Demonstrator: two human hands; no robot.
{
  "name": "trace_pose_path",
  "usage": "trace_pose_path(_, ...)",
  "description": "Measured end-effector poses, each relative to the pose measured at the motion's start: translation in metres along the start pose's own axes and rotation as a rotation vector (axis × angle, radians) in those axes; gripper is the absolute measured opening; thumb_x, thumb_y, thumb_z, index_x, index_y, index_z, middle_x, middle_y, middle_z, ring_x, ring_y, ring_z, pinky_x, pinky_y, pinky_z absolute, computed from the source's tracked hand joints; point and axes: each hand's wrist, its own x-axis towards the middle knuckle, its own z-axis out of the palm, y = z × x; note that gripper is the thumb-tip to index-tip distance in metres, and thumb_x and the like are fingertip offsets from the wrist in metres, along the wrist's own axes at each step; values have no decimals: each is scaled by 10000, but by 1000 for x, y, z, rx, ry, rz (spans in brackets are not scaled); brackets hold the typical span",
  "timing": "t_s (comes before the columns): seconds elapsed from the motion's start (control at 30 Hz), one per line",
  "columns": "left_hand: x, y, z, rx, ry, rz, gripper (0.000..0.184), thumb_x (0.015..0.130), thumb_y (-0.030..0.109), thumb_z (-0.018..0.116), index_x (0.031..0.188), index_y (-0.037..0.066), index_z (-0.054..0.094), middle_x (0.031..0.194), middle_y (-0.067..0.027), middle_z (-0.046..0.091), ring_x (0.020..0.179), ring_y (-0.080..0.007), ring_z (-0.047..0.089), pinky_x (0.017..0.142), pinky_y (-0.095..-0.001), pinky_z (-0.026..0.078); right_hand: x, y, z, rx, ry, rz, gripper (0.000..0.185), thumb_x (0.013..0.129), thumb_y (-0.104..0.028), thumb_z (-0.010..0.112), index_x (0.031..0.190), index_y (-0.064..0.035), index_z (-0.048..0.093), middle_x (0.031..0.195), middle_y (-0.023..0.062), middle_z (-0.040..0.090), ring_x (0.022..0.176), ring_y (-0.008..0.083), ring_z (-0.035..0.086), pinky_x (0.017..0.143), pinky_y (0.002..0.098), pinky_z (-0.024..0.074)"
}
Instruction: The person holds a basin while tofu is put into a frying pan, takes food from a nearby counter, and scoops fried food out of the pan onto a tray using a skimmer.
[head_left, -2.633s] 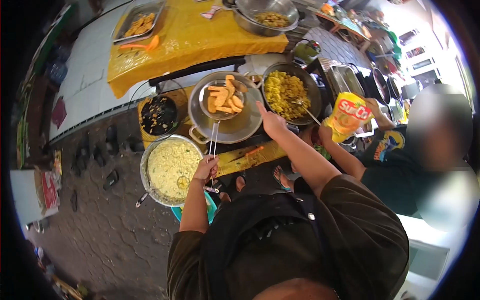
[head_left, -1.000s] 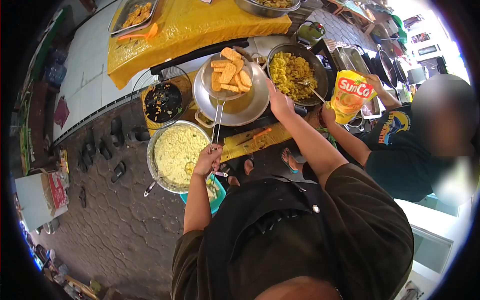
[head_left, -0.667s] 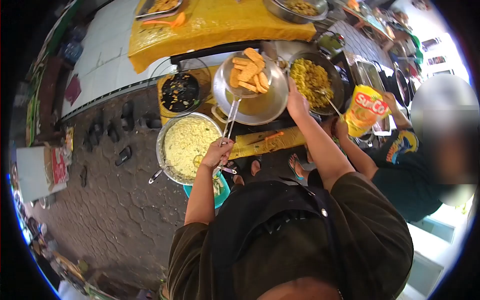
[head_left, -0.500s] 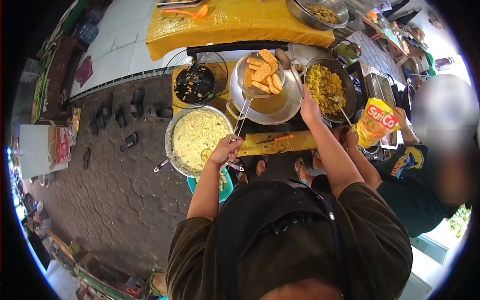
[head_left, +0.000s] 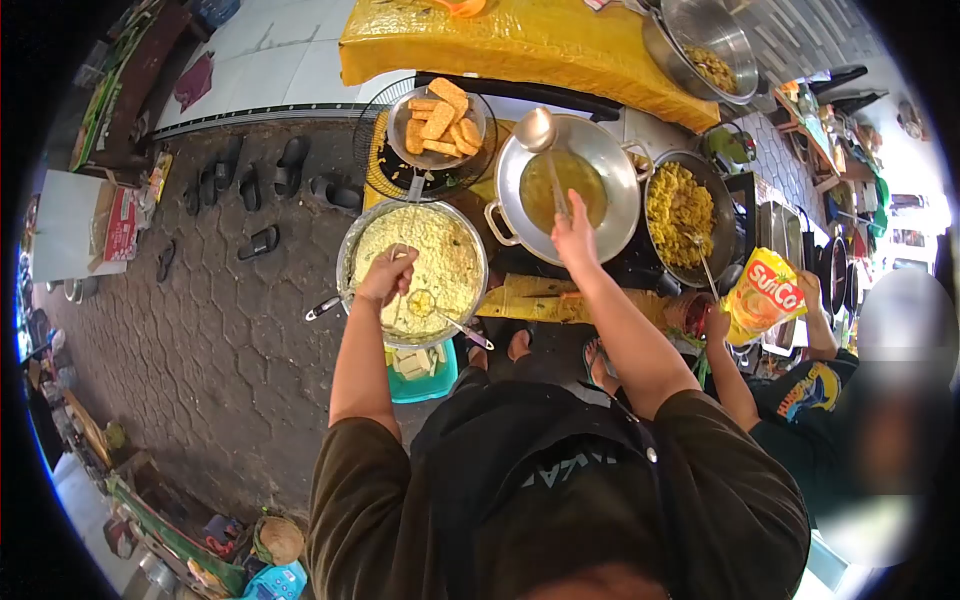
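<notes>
My left hand point(head_left: 388, 273) is closed on the handle of a strainer point(head_left: 410, 160), above a pot point(head_left: 484, 262) of pale yellow batter point(head_left: 415, 240). Golden fried slabs point(head_left: 440, 115) fill the strainer, which is over a black wire basket point(head_left: 375, 165). Part of the handle is hard to make out against the batter. My right hand point(head_left: 575, 240) grips a metal ladle point(head_left: 553, 175), its bowl above the far side of a wide pan point(head_left: 627, 215) of oil point(head_left: 570, 195). A smaller ladle point(head_left: 450, 318) rests in the batter.
At right, another person's hands hold a SunCo pouch point(head_left: 765, 295) beside a dark pan point(head_left: 725, 235) of yellow food. A turquoise tub point(head_left: 445, 380) with pale slabs is below the batter pot. A yellow-covered table point(head_left: 540, 50) stands at the far side; sandals point(head_left: 290, 165) lie at left.
My left hand has moved the strainer of fried slabs left, from above the oil pan to the wire basket. The ladle in my right hand now extends over the oil pan. The view has shifted.
</notes>
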Motion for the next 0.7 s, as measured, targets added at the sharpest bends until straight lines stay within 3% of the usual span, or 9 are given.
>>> trace_pose_path(0.07, 8, 14, -22, 42, 19, -23, 179, 863, 207, 617, 901, 75, 502, 563, 8, 472, 400, -73, 402, 356, -220, 321, 13, -5, 34, -44, 7, -76, 537, 902, -152, 447, 1401, -165, 247, 634, 61, 524, 516, 151, 480, 489, 303, 410)
trace_pose_path(0.13, 16, 24, -40, 77, 30, -51, 196, 860, 221, 621, 899, 80, 491, 576, 9, 473, 421, -66, 409, 376, -219, 329, 25, -10, 63, -258, 77, -182, 541, 875, -146, 465, 1381, -152, 275, 771, 158, 611, 687, 282, 601, 658, 392, 465)
trace_pose_path(0.27, 29, 32, -73, 126, 17, -104, 220, 852, 233, 629, 923, 70, 499, 574, -3, 491, 425, -88, 434, 385, -231, 349, 36, -31, 113, -327, 76, -183, 527, 884, -157, 450, 1371, -96, 259, 818, 226, 623, 776, 335, 628, 670, 414, 480)
trace_pose_path(0.47, 40, 67, -100, 584, 151, -97, 289, 799, 249, 667, 944, 34, 540, 623, -61, 560, 480, -112, 530, 412, -267, 411, 52, -30, 170, -373, 22, -91, 596, 871, -146, 494, 1386, -73, 202, 834, 228, 626, 806, 352, 620, 715, 443, 472)
trace_pose_path(0.53, 41, 78, -108, 744, 184, -94, 303, 777, 256, 683, 934, 35, 546, 625, -70, 565, 486, -116, 542, 413, -276, 419, 58, -20, 186, -271, -9, -33, 610, 863, -98, 485, 1396, -80, 190, 978, 232, 599, 823, 329, 615, 742, 439, 462)
trace_pose_path(0.6, 43, 77, -114, 990, 294, -34, 325, 737, 293, 709, 922, 64, 571, 741, -122, 616, 632, -190, 610, 542, -311, 481, 63, -2, 208, -133, -40, 9, 655, 843, -36, 479, 1412, -98, 162, 1068, 226, 575, 772, 294, 614, 682, 440, 469)
trace_pose_path(0.63, 45, 74, -119, 1154, 377, 131, 389, 723, 303, 709, 1004, 75, 566, 866, -146, 622, 778, -238, 611, 665, -335, 480, 63, 2, 217, -65, -53, 31, 681, 832, -4, 476, 1420, -106, 148, 1113, 222, 563, 746, 277, 614, 652, 441, 473)
trace_pose_path(0.67, 46, 64, -123, 1312, 455, 289, 464, 710, 313, 710, 1086, 86, 561, 991, -170, 628, 924, -286, 613, 788, -359, 479, 63, 10, 221, 75, -148, 106, 724, 836, -4, 481, 1426, -138, 85, 1018, 212, 580, 618, 244, 575, 551, 397, 468)
trace_pose_path(0.7, 33, 79, -106, 1299, 446, 94, 605, 697, 351, 701, 1215, 112, 500, 1176, -164, 561, 1120, -328, 506, 930, -382, 402, 53, 13, 221, 184, -237, 178, 773, 830, 6, 495, 1430, -163, 37, 976, 201, 581, 562, 220, 553, 505, 374, 465)
